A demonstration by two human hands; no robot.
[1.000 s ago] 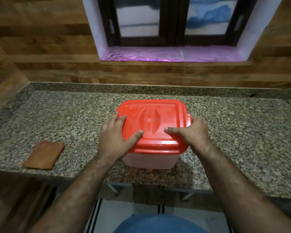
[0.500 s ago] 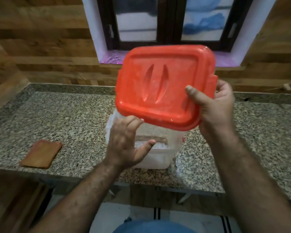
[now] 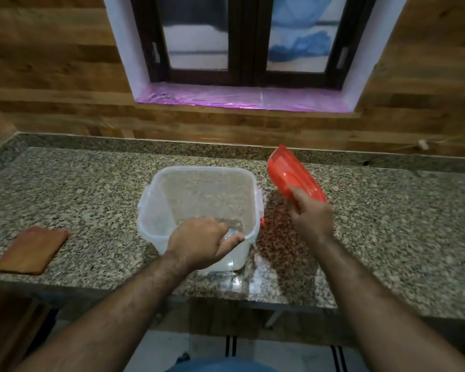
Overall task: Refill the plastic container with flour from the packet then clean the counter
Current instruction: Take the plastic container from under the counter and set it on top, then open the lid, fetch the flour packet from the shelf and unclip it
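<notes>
1. Plastic container (image 3: 199, 208) open, near the counter (image 3: 387, 224) front edge; left hand (image 3: 199, 242) grips its near rim.
2. Right hand (image 3: 310, 217) pinches red lid (image 3: 293, 174), tilted, above counter.
3. Risk: no flour packet in view; container could tip off the edge if pulled.

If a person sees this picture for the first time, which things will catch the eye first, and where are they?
The red lid stands out most: the right hand holds it tilted in the air, to the right of the open clear plastic container. That container sits in the middle of the granite counter, with the left hand gripping its near rim. A brown cloth lies flat at the counter's left end.
</notes>
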